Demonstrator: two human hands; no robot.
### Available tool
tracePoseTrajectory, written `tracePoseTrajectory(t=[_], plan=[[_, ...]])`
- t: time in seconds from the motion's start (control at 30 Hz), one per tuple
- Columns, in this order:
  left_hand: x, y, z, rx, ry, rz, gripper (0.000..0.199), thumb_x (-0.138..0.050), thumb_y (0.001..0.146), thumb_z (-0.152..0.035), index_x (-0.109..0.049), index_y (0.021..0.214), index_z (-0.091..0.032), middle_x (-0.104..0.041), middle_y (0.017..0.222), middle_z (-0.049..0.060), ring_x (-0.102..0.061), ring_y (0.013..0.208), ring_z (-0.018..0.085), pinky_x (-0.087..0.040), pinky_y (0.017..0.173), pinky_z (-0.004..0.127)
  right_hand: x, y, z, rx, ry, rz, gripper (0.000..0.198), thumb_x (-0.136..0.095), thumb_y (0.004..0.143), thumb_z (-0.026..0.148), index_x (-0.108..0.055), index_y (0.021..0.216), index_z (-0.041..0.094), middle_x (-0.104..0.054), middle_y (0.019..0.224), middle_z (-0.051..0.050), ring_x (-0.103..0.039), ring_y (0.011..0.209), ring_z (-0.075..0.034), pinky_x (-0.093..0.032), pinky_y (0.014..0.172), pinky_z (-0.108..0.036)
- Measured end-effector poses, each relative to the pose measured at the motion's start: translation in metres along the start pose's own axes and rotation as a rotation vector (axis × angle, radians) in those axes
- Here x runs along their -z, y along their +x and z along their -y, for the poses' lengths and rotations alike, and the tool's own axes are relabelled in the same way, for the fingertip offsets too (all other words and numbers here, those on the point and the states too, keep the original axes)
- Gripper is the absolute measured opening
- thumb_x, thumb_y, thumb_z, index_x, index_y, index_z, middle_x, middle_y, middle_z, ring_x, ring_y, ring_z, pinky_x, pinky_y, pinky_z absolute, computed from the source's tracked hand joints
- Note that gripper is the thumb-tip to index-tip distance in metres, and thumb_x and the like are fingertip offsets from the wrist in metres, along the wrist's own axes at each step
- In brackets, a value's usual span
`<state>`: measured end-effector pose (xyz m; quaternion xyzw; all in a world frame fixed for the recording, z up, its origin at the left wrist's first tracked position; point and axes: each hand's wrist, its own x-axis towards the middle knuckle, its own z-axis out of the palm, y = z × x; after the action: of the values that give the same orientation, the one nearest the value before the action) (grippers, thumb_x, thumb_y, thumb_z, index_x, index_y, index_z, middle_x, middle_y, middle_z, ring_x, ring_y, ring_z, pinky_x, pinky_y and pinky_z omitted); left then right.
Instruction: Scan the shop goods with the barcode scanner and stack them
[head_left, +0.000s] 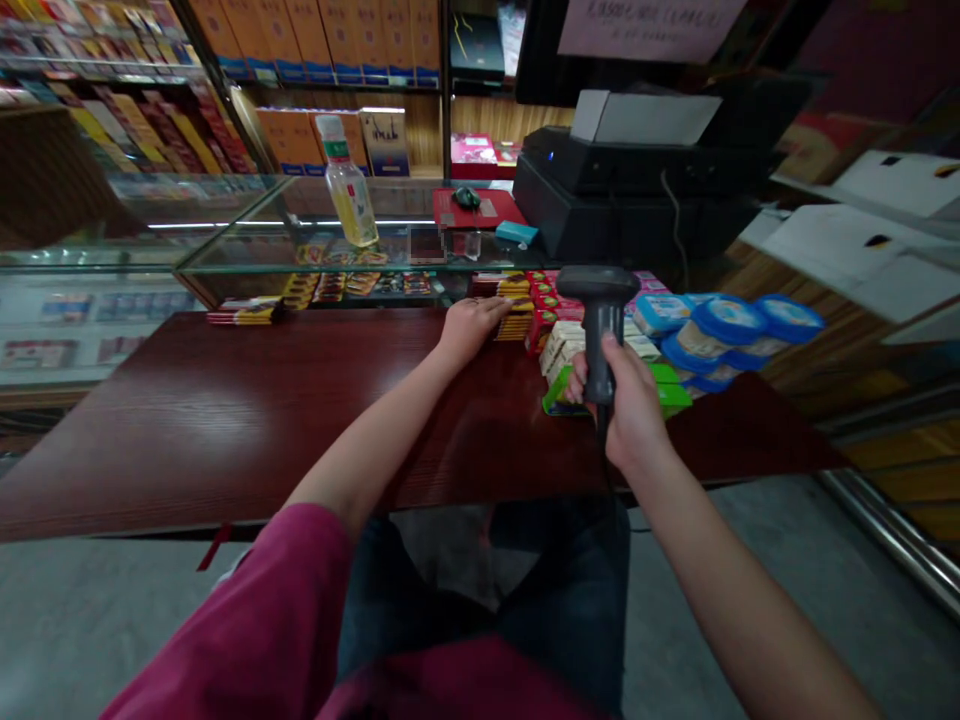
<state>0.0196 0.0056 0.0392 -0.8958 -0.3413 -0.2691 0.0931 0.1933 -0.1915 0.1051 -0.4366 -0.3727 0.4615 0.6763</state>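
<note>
While the left hand (471, 328) lies on a packet stack (514, 312), the right hand (634, 400) holds a scanner (600, 335)

Because the scanner's handle stands roughly upright in the right hand, fingers wrapped around it and thumb along it, its head sits above the goods; presumably this leaves it free to aim. Its cable (603, 430) hangs from the bottom of the handle. Left hand: fingers stretched over the yellow packet stack, touching it; cannot tell whether they pinch any packet. Stack stands on the counter (262, 400), near the glass case (247, 225), just left of red packs (541, 312); the close grouping probably saves space.

Edges and room: broad bare stretch of counter left of the left forearm, bounded by a second packet bundle (244, 311) at the rear and the front edge near the lap. Right side crowded: cream boxes (562, 347), a green box (673, 390), blue-lidded tubs (727, 320). A careless rightward sweep could knock the tubs. Bottle (349, 200) stands on the glass case, well apart from both hands.
</note>
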Motion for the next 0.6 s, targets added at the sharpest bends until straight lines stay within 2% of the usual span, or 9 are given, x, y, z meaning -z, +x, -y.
tracePoseTrajectory(t=[0.13,0.27,0.5,0.6], plan=[[0.004,-0.005,-0.004,0.058,0.021,0.067,0.054,-0.054,0.106,-0.008,-0.065,0.156,-0.026,-0.068,0.155,0.01,-0.075,0.13,0.027,-0.06,0.106,0.039,0.012,-0.004,0.001,-0.024,0.007,0.005,0.047,-0.086,0.084,0.064,-0.057,0.091,0.027,-0.057,0.067,0.006,-0.055,0.05,-0.013,-0.05,0.047,-0.029],[0.007,-0.008,-0.007,0.065,0.021,0.101,0.051,-0.051,0.108,-0.009,-0.067,0.153,-0.025,-0.068,0.155,0.009,-0.07,0.139,0.026,-0.058,0.111,0.038,0.007,-0.003,-0.003,-0.035,0.047,0.028,0.05,-0.086,0.083,0.064,-0.055,0.091,0.027,-0.058,0.067,0.006,-0.053,0.049,-0.012,-0.048,0.045,-0.027],[-0.005,0.002,-0.006,0.009,-0.123,0.077,0.048,-0.054,0.105,-0.007,-0.071,0.147,-0.023,-0.069,0.154,0.011,-0.068,0.142,0.026,-0.057,0.117,0.041,-0.012,-0.003,-0.008,-0.034,0.064,0.081,0.052,-0.086,0.083,0.065,-0.053,0.092,0.026,-0.057,0.067,0.007,-0.054,0.048,-0.011,-0.048,0.046,-0.025],[-0.003,-0.012,0.008,-0.032,-0.188,-0.011,0.049,-0.055,0.104,-0.008,-0.066,0.151,-0.018,-0.062,0.161,0.015,-0.06,0.151,0.026,-0.051,0.124,0.044,-0.025,-0.001,-0.02,-0.051,0.069,0.141,0.051,-0.084,0.085,0.066,-0.054,0.094,0.026,-0.056,0.067,0.007,-0.052,0.048,-0.01,-0.047,0.046,-0.025]])
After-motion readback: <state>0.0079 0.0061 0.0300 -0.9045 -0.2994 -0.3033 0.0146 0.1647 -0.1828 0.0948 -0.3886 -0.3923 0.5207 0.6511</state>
